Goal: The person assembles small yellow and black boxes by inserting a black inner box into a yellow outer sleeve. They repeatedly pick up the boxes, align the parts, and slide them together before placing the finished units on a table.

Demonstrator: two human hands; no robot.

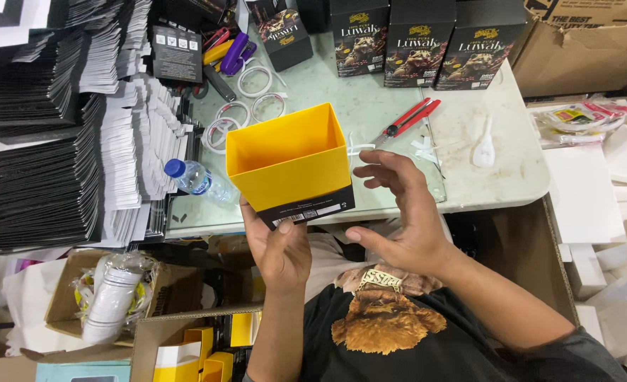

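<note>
Yellow card makes up most of the box I have in view: an open-topped carton, bright yellow inside and out, with a black band along its bottom edge carrying a small white barcode patch. It is tilted so its open mouth faces up toward my camera, and I can see the bare yellow inside, with nothing in it. My left hand is closed on the box from below, thumb pressed on the black band, holding it up in the air above the near edge of the pale table. My right hand is just beside the box on its right, fingers spread and curved, holding nothing; I cannot tell whether a fingertip touches the box wall.

On the table beyond the box I see 3 black printed cartons standing in a row, red-handled pliers, several rings of clear tape and a lying water bottle with a blue cap. Stacks of flat black-and-white packaging fill the left side.
</note>
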